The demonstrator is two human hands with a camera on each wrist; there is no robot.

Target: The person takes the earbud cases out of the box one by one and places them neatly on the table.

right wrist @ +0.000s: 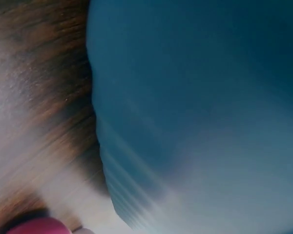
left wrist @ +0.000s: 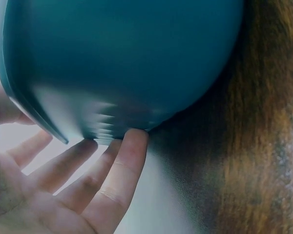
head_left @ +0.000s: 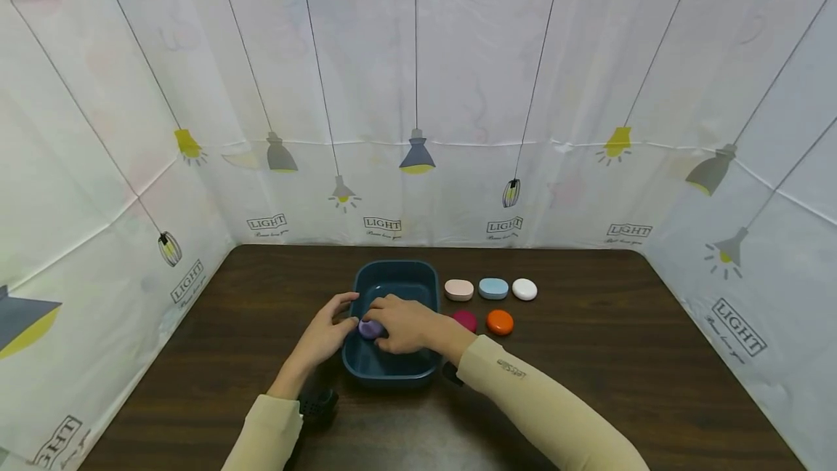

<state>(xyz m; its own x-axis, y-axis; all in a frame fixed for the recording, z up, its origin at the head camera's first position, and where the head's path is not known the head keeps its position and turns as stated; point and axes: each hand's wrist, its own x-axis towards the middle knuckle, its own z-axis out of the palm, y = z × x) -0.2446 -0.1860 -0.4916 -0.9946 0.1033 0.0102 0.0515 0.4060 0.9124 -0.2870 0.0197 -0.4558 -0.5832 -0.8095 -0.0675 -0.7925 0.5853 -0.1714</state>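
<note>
A dark blue plastic basin [head_left: 392, 378] stands on the table. My left hand [head_left: 325, 333] holds its left side, the thumb at the rim and the fingers [left wrist: 122, 180] against the outer wall. Inside the basin, my right hand [head_left: 404, 323] reaches down at the left and grips a round purple soap-like piece [head_left: 370, 329], partly covered by the fingers. The right wrist view shows the basin's outer wall [right wrist: 151, 97], with the right hand's fingers out of sight.
Right of the basin lie a pale pink oval piece [head_left: 459, 290], a light blue oval piece [head_left: 493, 288] and a white round one [head_left: 524, 289]. Nearer are a crimson piece [head_left: 466, 320] and an orange one [head_left: 500, 323]. Lamp-patterned sheeting [head_left: 458, 195] borders the brown table [head_left: 588, 355].
</note>
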